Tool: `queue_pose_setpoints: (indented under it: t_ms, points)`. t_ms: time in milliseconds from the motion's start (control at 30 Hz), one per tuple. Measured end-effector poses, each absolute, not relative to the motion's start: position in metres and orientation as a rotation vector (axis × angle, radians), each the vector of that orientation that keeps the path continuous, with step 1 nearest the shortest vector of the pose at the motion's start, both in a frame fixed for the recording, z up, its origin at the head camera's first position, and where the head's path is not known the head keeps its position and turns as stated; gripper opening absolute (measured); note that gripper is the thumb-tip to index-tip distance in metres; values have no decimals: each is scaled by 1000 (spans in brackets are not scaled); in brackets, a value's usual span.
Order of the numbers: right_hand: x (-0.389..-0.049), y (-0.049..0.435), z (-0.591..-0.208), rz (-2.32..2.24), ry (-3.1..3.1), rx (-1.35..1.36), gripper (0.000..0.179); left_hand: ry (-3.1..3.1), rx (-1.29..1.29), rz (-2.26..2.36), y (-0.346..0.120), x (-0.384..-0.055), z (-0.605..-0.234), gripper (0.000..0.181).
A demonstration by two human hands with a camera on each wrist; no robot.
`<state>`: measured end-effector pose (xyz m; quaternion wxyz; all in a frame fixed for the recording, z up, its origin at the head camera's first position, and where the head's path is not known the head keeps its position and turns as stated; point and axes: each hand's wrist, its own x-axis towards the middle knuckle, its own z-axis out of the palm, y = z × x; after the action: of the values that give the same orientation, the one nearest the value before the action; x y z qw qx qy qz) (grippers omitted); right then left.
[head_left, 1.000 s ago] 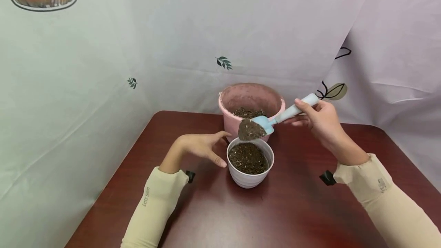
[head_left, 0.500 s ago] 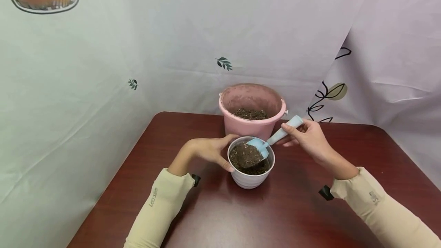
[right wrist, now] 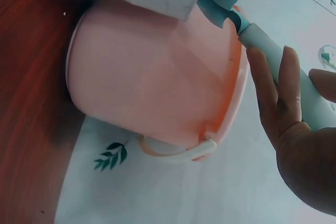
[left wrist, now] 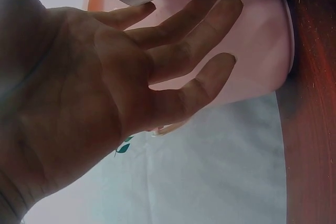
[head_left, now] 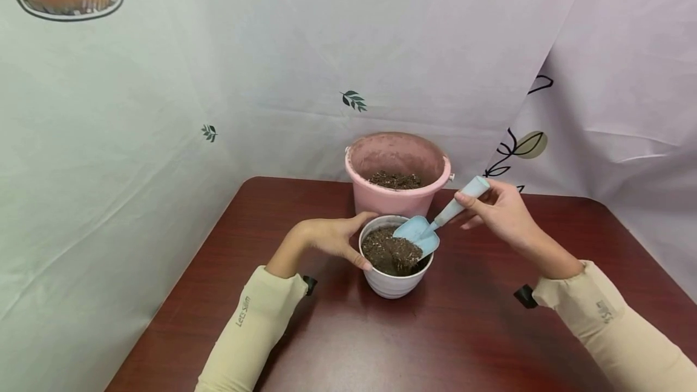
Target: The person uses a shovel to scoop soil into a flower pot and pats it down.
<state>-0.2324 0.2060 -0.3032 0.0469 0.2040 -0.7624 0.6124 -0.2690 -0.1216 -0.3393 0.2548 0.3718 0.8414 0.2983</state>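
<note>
A white flowerpot [head_left: 393,285] with dark soil [head_left: 379,251] inside stands on the table. My left hand [head_left: 334,238] spans its left side, thumb at the near rim and index finger at the far rim. In the left wrist view the other fingers [left wrist: 212,27] reach out past the pot, spread and only slightly bent. My right hand [head_left: 503,210] pinches the pale blue handle of a garden trowel [head_left: 458,201] between thumb and fingers. The trowel's blade [head_left: 416,231] tilts down over the pot's right rim, with soil at its tip against the soil inside.
A pink bucket [head_left: 394,201], partly filled with soil, stands right behind the pot; its white handle [right wrist: 181,157] hangs at the side. The dark red table [head_left: 348,343] reaches back to a white cloth backdrop [head_left: 272,47] printed with leaves.
My right hand lowered the loaded trowel from over the pot's back into it, then drew it right and tipped soil off the blade. My left hand moved right onto the pot's rim.
</note>
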Motion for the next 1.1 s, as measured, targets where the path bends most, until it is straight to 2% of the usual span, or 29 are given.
queue_pose_setpoints:
  t_ms: [267,600,933,1100]
  points:
    - [-230,207,-290,1627,-2378,646,8,2291,1006,804,-122,-268,-338,103]
    - [-225,208,-276,1456,-2333,785,18,2385,921,882,-125,-270,-337,115]
    - [-232,212,-271,1549,-2208,1002,20,2595,544,1251,-128,-277,-337,115]
    - [-236,211,-272,1635,-2125,1155,21,2640,468,1530,-122,-283,-339,110]
